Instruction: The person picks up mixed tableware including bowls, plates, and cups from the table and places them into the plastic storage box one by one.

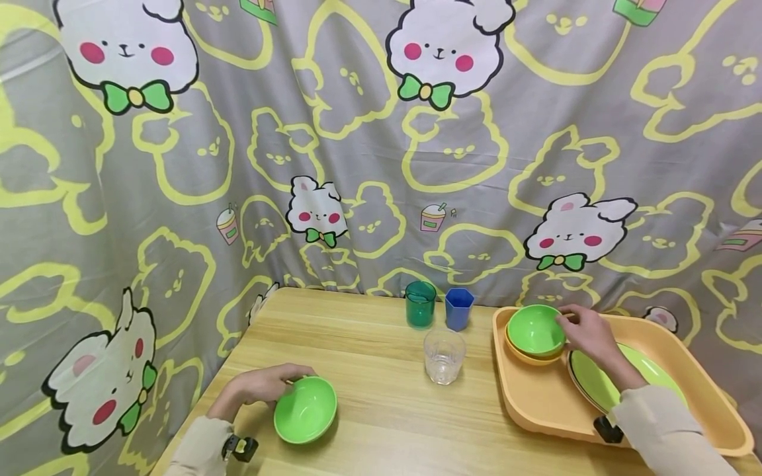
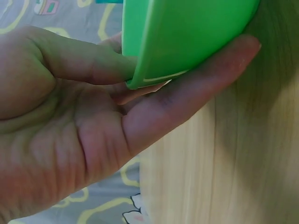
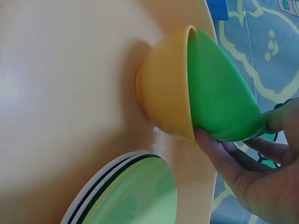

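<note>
At the table's left, my left hand (image 1: pixel 270 383) pinches the rim of a green bowl (image 1: pixel 305 410). In the left wrist view the thumb lies inside that bowl (image 2: pixel 187 37) and fingers stretch along its outside. My right hand (image 1: pixel 592 337) grips the rim of another green bowl (image 1: pixel 536 328), which sits tilted in the mouth of a yellow-orange bowl (image 1: pixel 532 359). The right wrist view shows the yellow bowl (image 3: pixel 163 84) standing in the orange tray (image 3: pixel 56 70), with the green bowl (image 3: pixel 222 93) partly inside it.
Green plates (image 1: pixel 639 377) lie stacked in the orange tray (image 1: pixel 553 403) at the right. A clear glass (image 1: pixel 444 357), a teal cup (image 1: pixel 420 305) and a blue cup (image 1: pixel 458 309) stand on the wooden table (image 1: pixel 369 370). A patterned curtain (image 1: pixel 369 152) hangs behind.
</note>
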